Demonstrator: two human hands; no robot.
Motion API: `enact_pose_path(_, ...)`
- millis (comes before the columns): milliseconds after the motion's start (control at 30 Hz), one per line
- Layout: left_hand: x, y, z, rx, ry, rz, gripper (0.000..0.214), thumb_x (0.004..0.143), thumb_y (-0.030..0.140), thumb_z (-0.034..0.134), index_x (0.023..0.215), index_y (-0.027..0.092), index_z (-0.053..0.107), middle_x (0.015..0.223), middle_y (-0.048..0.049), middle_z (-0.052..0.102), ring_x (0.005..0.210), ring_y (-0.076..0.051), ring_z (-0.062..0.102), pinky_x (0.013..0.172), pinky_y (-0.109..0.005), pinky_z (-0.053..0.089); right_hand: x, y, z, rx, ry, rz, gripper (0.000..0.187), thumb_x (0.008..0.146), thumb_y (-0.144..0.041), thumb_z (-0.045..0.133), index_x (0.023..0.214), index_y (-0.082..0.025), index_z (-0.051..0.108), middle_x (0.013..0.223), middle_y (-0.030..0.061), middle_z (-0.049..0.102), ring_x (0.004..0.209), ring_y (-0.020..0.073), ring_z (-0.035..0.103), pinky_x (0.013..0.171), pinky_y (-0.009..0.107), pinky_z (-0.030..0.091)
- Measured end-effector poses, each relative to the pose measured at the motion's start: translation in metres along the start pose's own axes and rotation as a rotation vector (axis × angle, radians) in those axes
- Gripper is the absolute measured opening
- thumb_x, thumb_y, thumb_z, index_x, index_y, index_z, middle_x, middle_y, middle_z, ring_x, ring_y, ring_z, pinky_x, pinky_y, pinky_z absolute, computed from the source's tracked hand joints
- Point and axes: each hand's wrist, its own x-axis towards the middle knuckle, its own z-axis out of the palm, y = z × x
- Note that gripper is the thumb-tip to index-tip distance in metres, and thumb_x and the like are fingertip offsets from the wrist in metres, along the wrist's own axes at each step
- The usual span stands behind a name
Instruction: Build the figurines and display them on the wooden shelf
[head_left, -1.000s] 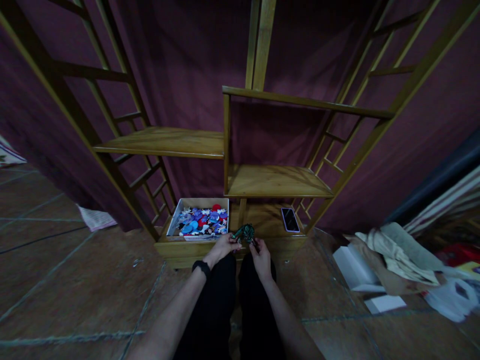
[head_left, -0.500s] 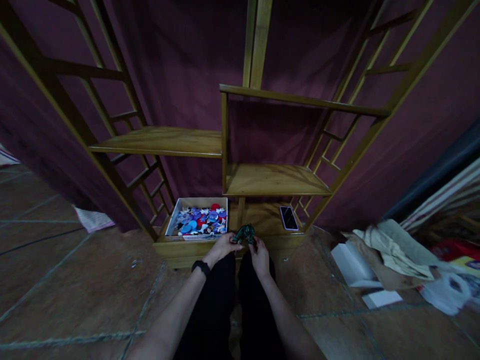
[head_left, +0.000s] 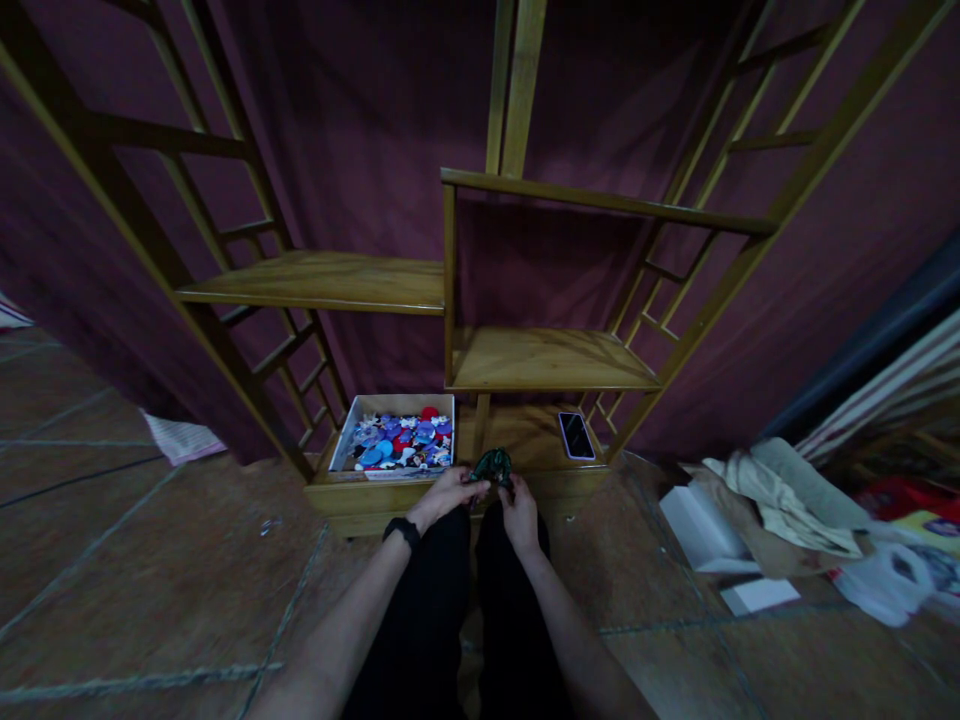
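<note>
Between my two hands, just above my knees, is a small dark green object (head_left: 493, 466) with a knobbly outline; its kind is too dark to make out. My left hand (head_left: 448, 494), below a black wristband, grips its left side with thumb and fingers closed. On the other side, my right hand (head_left: 519, 509) pinches its right edge. To the left of it, a white open box (head_left: 343, 446) sits on the lowest shelf, filled with several small blue, purple, red and white pieces (head_left: 405, 437).
The wooden shelf unit (head_left: 555, 360) stands in front of me, before a maroon curtain (head_left: 352, 160). A phone (head_left: 577, 436) lies on the lowest shelf at right. White boxes (head_left: 705, 530), cloth (head_left: 795, 505) and a plastic bag (head_left: 889, 580) lie on the tiled floor at right.
My left fingers have shifted slightly to the right over the green object, which looks turned a little. Both hands stay at the same place.
</note>
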Motion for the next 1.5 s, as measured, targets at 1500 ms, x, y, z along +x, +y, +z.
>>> enact_pose_path(1500,-0.012,0.003,0.007,0.51,0.232,0.205,0.021,0.069,0.037,0.061,0.071,0.016,0.057,0.062,0.0004,0.058,0.06,-0.014,0.052,0.055,-0.022,0.033,-0.002,-0.003,-0.003,0.059,-0.007,0.039,0.027,0.079,-0.022,0.046,0.105,-0.018,0.053,0.103,0.0101,0.062,0.096,0.0202,0.059,0.085,0.033,0.044)
